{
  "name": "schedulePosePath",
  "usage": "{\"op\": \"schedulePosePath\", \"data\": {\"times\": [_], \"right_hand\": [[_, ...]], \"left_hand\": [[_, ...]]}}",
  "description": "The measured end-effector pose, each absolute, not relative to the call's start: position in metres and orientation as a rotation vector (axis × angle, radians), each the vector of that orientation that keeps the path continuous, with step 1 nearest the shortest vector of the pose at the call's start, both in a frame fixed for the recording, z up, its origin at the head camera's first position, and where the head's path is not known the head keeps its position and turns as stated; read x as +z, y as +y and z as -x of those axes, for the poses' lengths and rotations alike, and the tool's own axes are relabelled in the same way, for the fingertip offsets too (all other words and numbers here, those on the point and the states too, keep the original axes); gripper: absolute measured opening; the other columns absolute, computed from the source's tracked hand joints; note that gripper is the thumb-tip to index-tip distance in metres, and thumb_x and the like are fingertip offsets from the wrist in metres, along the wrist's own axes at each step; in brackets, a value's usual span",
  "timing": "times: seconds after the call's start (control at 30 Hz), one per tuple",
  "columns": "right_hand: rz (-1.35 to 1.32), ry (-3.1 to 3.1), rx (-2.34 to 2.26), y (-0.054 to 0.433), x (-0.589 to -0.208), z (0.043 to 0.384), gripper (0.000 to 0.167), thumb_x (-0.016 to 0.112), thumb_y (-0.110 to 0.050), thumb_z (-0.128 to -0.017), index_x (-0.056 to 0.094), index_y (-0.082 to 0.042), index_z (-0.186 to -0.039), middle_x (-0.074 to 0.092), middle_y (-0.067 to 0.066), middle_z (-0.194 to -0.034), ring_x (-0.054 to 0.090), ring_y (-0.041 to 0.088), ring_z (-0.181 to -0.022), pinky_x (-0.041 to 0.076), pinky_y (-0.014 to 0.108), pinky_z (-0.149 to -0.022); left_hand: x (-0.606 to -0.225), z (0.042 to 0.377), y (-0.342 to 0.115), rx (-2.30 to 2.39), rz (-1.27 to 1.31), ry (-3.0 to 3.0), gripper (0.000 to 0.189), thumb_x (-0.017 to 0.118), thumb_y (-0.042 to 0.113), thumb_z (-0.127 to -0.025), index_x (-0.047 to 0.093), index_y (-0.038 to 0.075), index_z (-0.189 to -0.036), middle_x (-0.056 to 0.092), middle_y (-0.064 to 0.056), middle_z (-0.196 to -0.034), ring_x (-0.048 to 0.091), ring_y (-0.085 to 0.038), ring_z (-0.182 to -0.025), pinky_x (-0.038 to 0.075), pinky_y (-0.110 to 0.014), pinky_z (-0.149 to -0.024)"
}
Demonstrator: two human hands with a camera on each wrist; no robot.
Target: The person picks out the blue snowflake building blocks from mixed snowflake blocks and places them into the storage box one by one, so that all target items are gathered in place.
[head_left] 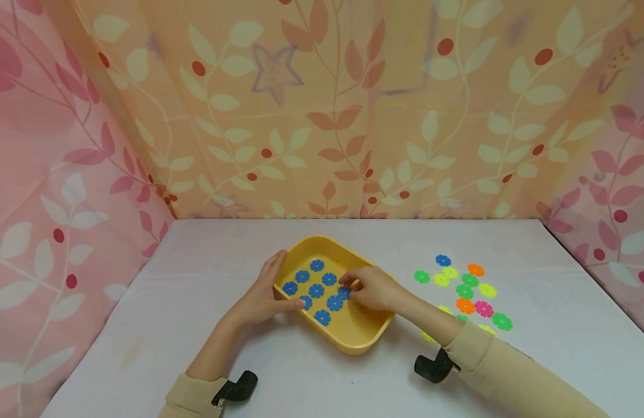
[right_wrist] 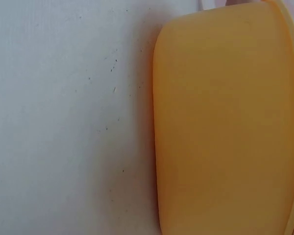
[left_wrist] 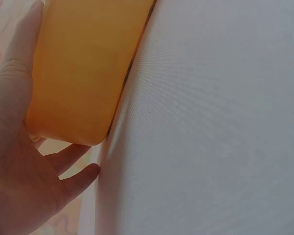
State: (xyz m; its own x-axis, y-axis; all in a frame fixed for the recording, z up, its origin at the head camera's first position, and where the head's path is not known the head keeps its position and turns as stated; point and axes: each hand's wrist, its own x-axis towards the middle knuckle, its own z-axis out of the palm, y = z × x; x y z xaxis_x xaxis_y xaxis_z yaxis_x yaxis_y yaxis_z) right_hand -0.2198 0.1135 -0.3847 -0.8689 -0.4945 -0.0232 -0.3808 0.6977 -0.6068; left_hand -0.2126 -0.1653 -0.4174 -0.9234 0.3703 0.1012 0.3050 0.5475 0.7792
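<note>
A yellow plastic tub [head_left: 360, 331] stands on the white table, turned at an angle. Several blue notched discs [head_left: 316, 291], shaped like snowflakes, lie spread over its floor. My left hand [head_left: 258, 299] grips the tub's left side, thumb over the rim and fingers along the outer wall. In the left wrist view that hand [left_wrist: 24, 171] wraps the tub's end [left_wrist: 88, 73]. Reaching over the right rim, my right hand [head_left: 375, 288] pinches a blue disc [head_left: 344, 294] low inside the tub; its fingertips are partly hidden. The right wrist view mostly shows the tub's outer wall [right_wrist: 225, 117].
Right of the tub lie loose discs: a blue one [head_left: 443, 260], orange ones [head_left: 465, 306], a pink one [head_left: 484, 309], and several green [head_left: 502, 321] and yellow ones [head_left: 487, 290]. The right forearm [head_left: 431, 316] passes over some. Patterned cloth [head_left: 327, 116] hangs behind the table.
</note>
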Motion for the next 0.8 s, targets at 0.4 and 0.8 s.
{"op": "schedulePosePath", "data": {"times": [0.4, 0.8], "right_hand": [[0.702, 2.714, -0.85, 0.1175, -0.3843, 0.22, 0.026, 0.068, 0.001, -0.084, 0.073, -0.002, -0.109, 0.071, 0.006, -0.102, 0.062, 0.018, -0.09, 0.054, 0.034, -0.084], [0.662, 2.699, -0.934, 0.1216, -0.3805, 0.2193, 0.023, 0.068, -0.004, -0.087, 0.072, -0.003, -0.11, 0.07, 0.001, -0.095, 0.06, 0.016, -0.085, 0.054, 0.028, -0.078]], "left_hand": [[-0.4152, 0.2115, -0.1656, 1.338, -0.606, 2.697, 0.119, 0.085, 0.042, -0.073, 0.007, 0.012, -0.158, 0.004, -0.008, -0.162, 0.01, -0.032, -0.147, 0.015, -0.056, -0.114], [-0.4168, 0.2117, -0.1656, 1.333, -0.587, 2.695, 0.119, 0.085, 0.043, -0.073, 0.007, 0.012, -0.158, 0.004, -0.007, -0.162, 0.009, -0.032, -0.147, 0.015, -0.056, -0.114]]}}
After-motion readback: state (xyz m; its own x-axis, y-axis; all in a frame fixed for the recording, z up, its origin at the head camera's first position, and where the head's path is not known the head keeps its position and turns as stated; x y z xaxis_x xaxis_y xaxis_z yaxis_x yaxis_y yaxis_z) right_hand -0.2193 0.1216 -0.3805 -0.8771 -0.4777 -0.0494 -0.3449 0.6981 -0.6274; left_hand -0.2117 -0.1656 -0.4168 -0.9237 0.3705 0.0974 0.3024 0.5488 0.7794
